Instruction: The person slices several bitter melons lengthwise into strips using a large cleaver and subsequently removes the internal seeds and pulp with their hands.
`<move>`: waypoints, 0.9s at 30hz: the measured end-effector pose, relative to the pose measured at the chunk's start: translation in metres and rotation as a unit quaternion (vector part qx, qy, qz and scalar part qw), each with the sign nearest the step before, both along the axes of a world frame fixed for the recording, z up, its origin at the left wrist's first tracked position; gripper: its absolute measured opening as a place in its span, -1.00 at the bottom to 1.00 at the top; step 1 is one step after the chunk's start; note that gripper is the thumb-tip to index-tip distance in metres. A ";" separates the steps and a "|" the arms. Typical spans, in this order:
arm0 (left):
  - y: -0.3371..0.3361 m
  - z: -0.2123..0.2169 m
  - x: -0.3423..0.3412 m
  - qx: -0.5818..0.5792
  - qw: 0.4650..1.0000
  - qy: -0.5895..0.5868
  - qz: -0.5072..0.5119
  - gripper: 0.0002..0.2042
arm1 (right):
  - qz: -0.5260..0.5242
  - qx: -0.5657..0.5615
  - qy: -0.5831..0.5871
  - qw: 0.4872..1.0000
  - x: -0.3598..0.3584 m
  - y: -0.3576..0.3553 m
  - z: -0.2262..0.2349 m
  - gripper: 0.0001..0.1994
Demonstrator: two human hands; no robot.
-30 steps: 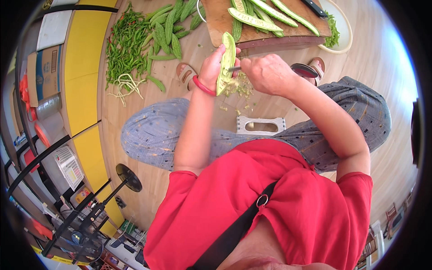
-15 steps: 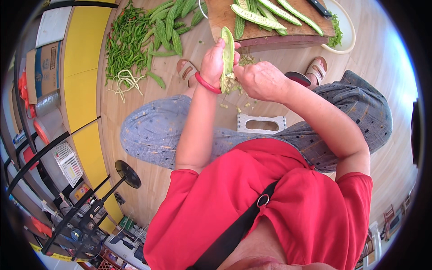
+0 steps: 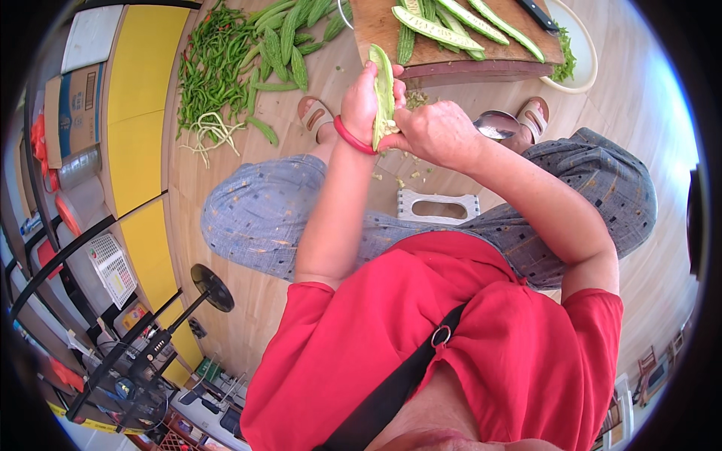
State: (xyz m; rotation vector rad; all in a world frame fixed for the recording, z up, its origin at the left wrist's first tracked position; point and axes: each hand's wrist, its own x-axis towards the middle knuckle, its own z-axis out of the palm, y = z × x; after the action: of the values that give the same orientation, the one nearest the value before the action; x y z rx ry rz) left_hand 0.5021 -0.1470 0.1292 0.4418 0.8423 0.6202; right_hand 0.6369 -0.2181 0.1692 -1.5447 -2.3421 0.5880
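A brown cardboard box (image 3: 75,113) with a blue printed panel on its side sits at about ten o'clock, against the yellow strip of floor. Just above it, near eleven o'clock, lies a flat white carton (image 3: 94,36). At about eight o'clock a small white label (image 3: 119,279) with red marks shows beside a white slotted basket.

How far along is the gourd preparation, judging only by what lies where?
Done: several halved gourds lie cut side up on the wooden cutting board. In hand: the left hand holds a gourd half upright while the right hand works at its lower end. Left: whole gourds wait on the floor.
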 end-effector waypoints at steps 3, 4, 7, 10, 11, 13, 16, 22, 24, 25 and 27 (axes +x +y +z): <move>0.002 0.004 -0.001 0.006 1.000 0.009 0.007 -0.60 | -0.005 0.015 0.004 1.000 -0.001 0.001 0.003 -0.47; 0.003 0.004 -0.002 0.007 1.000 0.013 0.008 -0.60 | -0.004 0.017 0.003 1.000 -0.001 0.002 0.004 -0.55; 0.004 0.002 -0.004 -0.033 0.998 0.013 0.042 -0.59 | 0.023 0.087 0.020 0.996 -0.004 -0.003 -0.002 -0.58; 0.009 -0.003 -0.009 -0.047 0.997 0.011 0.065 -0.58 | 0.066 0.109 0.014 0.992 -0.006 -0.005 -0.003 -0.77; 0.012 -0.004 -0.012 -0.043 0.997 0.011 0.068 -0.57 | 0.085 0.094 0.009 0.992 -0.007 -0.008 -0.003 -0.80; 0.017 -0.002 -0.020 -0.034 0.997 0.004 0.068 -0.57 | 0.124 0.067 0.000 0.990 -0.008 -0.015 -0.002 -0.87; 0.023 -0.001 -0.029 -0.006 0.998 -0.015 0.069 -0.55 | 0.035 0.018 -0.081 0.996 -0.009 -0.018 -0.005 -0.86; 0.015 0.013 -0.015 0.070 0.991 0.065 0.095 -0.68 | -0.021 -0.054 -0.050 0.997 0.007 -0.010 0.000 -0.87; 0.016 -0.002 -0.015 0.165 0.971 0.152 0.083 -0.77 | -0.027 -0.059 -0.049 0.997 0.008 -0.011 0.004 -0.89; 0.016 -0.008 -0.016 0.162 0.973 0.140 0.085 -0.80 | -0.033 -0.058 -0.038 0.997 0.010 -0.013 0.007 -0.91; 0.019 -0.016 -0.013 0.153 0.977 0.118 0.087 -0.85 | -0.040 -0.076 -0.029 0.996 0.017 -0.018 0.020 -0.92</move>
State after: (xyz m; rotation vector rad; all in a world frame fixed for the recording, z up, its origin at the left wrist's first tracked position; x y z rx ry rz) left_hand 0.4895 -0.1283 0.1129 0.7366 1.0233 0.8763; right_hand 0.6534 -0.2359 0.1890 -1.7349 -2.3125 0.7267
